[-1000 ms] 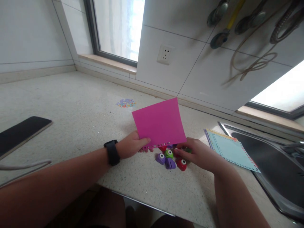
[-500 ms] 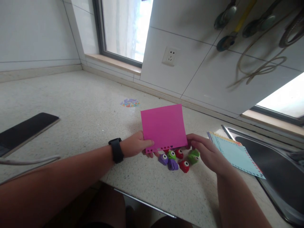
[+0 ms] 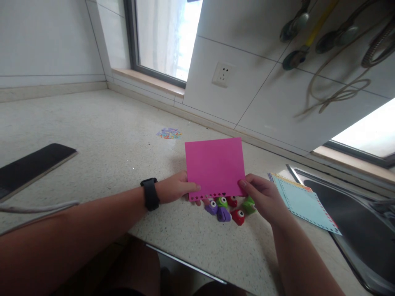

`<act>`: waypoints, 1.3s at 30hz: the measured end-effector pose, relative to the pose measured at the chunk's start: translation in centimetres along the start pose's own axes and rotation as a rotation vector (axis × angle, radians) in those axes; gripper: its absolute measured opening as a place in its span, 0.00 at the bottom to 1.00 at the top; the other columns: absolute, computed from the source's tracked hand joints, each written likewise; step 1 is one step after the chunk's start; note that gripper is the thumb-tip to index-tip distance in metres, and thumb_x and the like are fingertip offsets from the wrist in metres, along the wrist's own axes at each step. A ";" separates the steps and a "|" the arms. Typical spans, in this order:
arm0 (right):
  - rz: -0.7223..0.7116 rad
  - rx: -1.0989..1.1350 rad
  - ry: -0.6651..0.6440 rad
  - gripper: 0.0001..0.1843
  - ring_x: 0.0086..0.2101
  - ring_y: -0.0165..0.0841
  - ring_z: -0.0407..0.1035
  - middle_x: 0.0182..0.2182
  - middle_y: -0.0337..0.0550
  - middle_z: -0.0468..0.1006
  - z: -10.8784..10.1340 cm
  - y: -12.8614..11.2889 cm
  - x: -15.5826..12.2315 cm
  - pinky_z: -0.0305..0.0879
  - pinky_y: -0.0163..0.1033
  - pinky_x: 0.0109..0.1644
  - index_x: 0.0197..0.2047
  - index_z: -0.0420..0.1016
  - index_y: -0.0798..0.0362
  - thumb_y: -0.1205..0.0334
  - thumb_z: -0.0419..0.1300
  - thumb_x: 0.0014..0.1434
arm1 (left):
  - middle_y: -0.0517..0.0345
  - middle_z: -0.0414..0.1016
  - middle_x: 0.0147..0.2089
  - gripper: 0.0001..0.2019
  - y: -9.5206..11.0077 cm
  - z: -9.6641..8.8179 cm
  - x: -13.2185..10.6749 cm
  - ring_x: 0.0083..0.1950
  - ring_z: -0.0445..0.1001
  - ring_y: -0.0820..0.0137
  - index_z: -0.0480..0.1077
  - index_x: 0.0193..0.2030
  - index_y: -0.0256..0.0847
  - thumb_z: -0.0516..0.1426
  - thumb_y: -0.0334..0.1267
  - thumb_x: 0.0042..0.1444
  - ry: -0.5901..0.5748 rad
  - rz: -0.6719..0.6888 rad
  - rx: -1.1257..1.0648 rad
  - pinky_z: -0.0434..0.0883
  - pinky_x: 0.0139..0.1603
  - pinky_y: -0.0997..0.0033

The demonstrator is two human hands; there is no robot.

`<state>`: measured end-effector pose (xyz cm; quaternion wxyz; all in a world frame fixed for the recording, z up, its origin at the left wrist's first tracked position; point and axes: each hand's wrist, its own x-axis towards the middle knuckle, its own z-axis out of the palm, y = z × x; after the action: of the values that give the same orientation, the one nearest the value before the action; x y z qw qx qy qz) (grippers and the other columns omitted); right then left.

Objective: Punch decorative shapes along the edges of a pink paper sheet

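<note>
A pink sheet of paper (image 3: pixel 214 166) is held up above the counter between both hands. Small shaped holes, stars and a heart among them, run along part of its lower edge. My left hand (image 3: pixel 180 189) pinches the lower left corner, thumb on the front face. At the lower right, my right hand (image 3: pixel 262 193) grips the sheet with its thumb on top. Just below the paper lie several craft punches: a purple punch (image 3: pixel 224 214), a red punch (image 3: pixel 238 216) and a green punch (image 3: pixel 248 204) among them. The sheet partly hides some of them.
Punched sheets of paper (image 3: pixel 304 203) lie at the right, overlapping the rim of a metal sink (image 3: pixel 364 230). Small colourful paper cutouts (image 3: pixel 169 133) form a pile toward the wall. A dark flat object (image 3: pixel 37 166) and a pale cable (image 3: pixel 40 207) are at the left.
My right hand has closed on the pink sheet's lower right corner, its thumb now on the front. The sheet has turned slightly and shifted a little right. My left hand keeps its grip.
</note>
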<state>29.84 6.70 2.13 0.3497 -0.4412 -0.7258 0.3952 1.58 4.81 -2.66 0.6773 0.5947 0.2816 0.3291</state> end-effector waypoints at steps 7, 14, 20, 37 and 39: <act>0.026 0.026 0.092 0.19 0.24 0.30 0.64 0.22 0.38 0.72 0.8 0.5 -0.1 0.64 0.35 0.28 0.28 0.76 0.51 0.44 0.65 0.61 | 0.43 0.85 0.39 0.14 0.0 -0.3 0.2 0.34 0.80 0.68 0.80 0.38 0.34 0.56 0.41 0.58 -0.060 0.048 -0.053 0.69 0.32 0.73; -0.012 0.001 0.136 0.19 0.23 0.30 0.65 0.21 0.38 0.72 1.0 0.6 -0.1 0.64 0.35 0.27 0.28 0.76 0.51 0.44 0.65 0.61 | 0.45 0.85 0.42 0.15 0.1 -0.5 0.2 0.36 0.80 0.67 0.82 0.40 0.36 0.54 0.39 0.58 -0.097 0.031 -0.033 0.70 0.34 0.70; -0.017 0.024 0.176 0.18 0.23 0.31 0.65 0.22 0.38 0.73 1.1 0.5 -0.1 0.65 0.36 0.28 0.28 0.76 0.51 0.46 0.66 0.61 | 0.46 0.86 0.41 0.17 0.1 -0.6 0.3 0.35 0.79 0.67 0.84 0.41 0.37 0.52 0.38 0.60 -0.117 0.019 -0.037 0.70 0.36 0.70; -0.131 -0.150 0.117 0.15 0.29 0.32 0.69 0.28 0.40 0.76 -0.1 1.2 0.1 0.66 0.39 0.34 0.39 0.78 0.51 0.50 0.58 0.69 | 0.65 0.61 0.21 0.19 -0.4 0.2 0.4 0.24 0.59 0.74 0.64 0.23 0.41 0.58 0.49 0.60 0.228 0.013 0.222 0.59 0.26 0.72; -0.109 -0.140 0.160 0.16 0.29 0.32 0.69 0.29 0.40 0.77 -0.9 1.3 0.2 0.66 0.39 0.34 0.42 0.78 0.51 0.49 0.56 0.70 | 0.66 0.60 0.22 0.18 -0.5 0.3 0.5 0.23 0.58 0.75 0.65 0.26 0.41 0.58 0.50 0.61 0.271 0.035 0.178 0.59 0.25 0.72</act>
<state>31.01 7.55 1.46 0.3958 -0.4548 -0.7442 0.2875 2.15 4.97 -3.10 0.5720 0.6072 0.3882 0.3918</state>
